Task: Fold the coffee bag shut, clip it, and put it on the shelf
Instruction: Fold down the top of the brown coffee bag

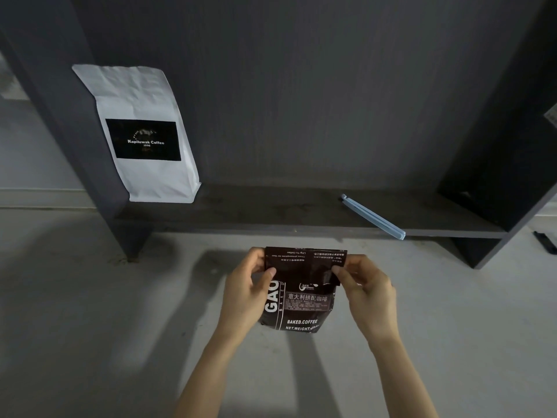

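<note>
A dark brown coffee bag (301, 306) with white print stands on the pale floor in front of me. Its top flap is folded down toward me, with the printing on the flap upside down. My left hand (247, 294) pinches the flap's left edge and my right hand (366, 297) pinches its right edge. A long light-blue bag clip (373, 217) lies on the dark shelf board (271, 215), beyond my right hand, with one end sticking out past the board's front edge.
A white coffee bag (144, 134) with a black label stands at the shelf's left end, leaning against the side panel. The dark shelf unit has a back wall and side panels. A small black object (545, 241) lies on the floor at far right.
</note>
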### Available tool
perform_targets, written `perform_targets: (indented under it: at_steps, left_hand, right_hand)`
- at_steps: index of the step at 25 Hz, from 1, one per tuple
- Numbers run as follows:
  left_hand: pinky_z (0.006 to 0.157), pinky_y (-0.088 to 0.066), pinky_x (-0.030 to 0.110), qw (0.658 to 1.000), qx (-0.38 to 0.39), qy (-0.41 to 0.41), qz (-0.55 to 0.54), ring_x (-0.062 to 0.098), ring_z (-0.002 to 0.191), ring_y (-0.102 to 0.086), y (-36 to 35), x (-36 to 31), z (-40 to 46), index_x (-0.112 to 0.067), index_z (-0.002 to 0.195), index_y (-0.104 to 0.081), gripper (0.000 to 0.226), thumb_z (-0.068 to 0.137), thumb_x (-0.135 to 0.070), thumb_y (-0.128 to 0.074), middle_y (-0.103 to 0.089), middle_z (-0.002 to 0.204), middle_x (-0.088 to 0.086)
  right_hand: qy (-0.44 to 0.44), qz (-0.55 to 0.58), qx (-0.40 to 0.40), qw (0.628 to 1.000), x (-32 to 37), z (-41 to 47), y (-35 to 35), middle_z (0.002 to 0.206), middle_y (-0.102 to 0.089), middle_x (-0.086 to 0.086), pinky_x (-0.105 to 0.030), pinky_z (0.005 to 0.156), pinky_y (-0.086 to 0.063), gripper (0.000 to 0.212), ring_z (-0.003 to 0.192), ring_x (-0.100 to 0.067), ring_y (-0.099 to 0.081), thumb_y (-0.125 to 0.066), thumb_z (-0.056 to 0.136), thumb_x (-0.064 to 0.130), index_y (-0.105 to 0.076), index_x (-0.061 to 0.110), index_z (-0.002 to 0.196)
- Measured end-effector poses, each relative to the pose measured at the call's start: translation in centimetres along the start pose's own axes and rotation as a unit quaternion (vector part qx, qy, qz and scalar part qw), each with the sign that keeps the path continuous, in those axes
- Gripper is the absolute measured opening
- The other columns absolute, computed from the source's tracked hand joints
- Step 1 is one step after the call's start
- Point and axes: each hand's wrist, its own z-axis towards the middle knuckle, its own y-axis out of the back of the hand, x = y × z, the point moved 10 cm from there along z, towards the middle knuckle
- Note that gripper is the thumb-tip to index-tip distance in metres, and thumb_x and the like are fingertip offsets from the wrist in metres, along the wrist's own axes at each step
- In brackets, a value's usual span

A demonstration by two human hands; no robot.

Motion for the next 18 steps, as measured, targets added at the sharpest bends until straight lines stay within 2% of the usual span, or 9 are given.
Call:
perform_targets:
  at_steps: [2,4,10,15,16,18]
  left_hand:
    - [0.065,-0.039,0.001,1.000,-0.022,-0.007,0.012,-0.011,0.070,-0.057,0.5,-0.1,-0.1,-0.037,0.072,-0.048,0.040,0.078,0.001,-0.058,-0.062,0.073,-0.015]
    - [0.064,-0.040,0.002,1.000,-0.023,-0.008,0.017,-0.010,0.069,-0.058,0.5,0.3,0.0,-0.038,0.071,-0.049,0.040,0.078,0.000,-0.059,-0.062,0.072,-0.015]
    - [0.068,-0.040,-0.001,0.999,-0.033,0.009,0.009,-0.015,0.072,-0.057,0.7,1.1,0.4,-0.042,0.073,-0.050,0.042,0.078,-0.001,-0.060,-0.062,0.076,-0.019]
    - [0.066,-0.039,-0.002,0.999,-0.032,0.002,0.019,-0.016,0.073,-0.057,0.7,1.0,0.6,-0.043,0.076,-0.049,0.042,0.079,-0.002,-0.059,-0.062,0.078,-0.020]
    - [0.066,-0.039,-0.002,0.999,-0.032,0.000,0.021,-0.017,0.072,-0.057,0.6,0.9,0.8,-0.043,0.076,-0.048,0.043,0.079,-0.002,-0.060,-0.061,0.077,-0.020]
    - [0.065,-0.038,-0.003,0.999,-0.032,0.000,0.021,-0.019,0.071,-0.056,0.6,1.0,1.0,-0.042,0.076,-0.048,0.043,0.079,-0.001,-0.059,-0.060,0.077,-0.021]
  right_hand:
    - [0.010,-0.015,-0.006,1.000,0.3,0.0,0.1,0.072,-0.067,0.014,-0.026,0.064,-0.049,0.013,0.074,-0.001,-0.063,-0.062,0.081,0.013,-0.060,0.026,0.078]
    - [0.009,-0.010,-0.001,1.000,0.1,0.0,0.0,0.073,-0.068,0.011,-0.026,0.065,-0.049,0.013,0.075,-0.004,-0.064,-0.062,0.081,0.013,-0.060,0.025,0.078]
    - [0.004,0.017,0.008,1.000,-0.3,0.4,-0.6,0.076,-0.068,0.011,-0.004,0.060,-0.046,0.015,0.075,-0.001,-0.064,-0.063,0.079,0.011,-0.062,0.026,0.079]
    - [0.033,0.001,0.107,0.994,0.9,1.4,-0.8,0.078,-0.068,0.018,0.001,0.061,-0.042,0.026,0.073,0.013,-0.061,-0.062,0.080,0.014,-0.060,0.039,0.075]
    - [0.045,-0.016,0.105,0.993,1.1,2.0,-0.2,0.078,-0.068,0.017,0.000,0.062,-0.042,0.024,0.074,0.013,-0.061,-0.060,0.082,0.017,-0.060,0.040,0.075]
    - [0.058,-0.068,0.045,0.995,1.0,3.9,2.2,0.080,-0.069,0.012,-0.003,0.063,-0.043,0.018,0.074,0.007,-0.062,-0.057,0.084,0.021,-0.062,0.037,0.076]
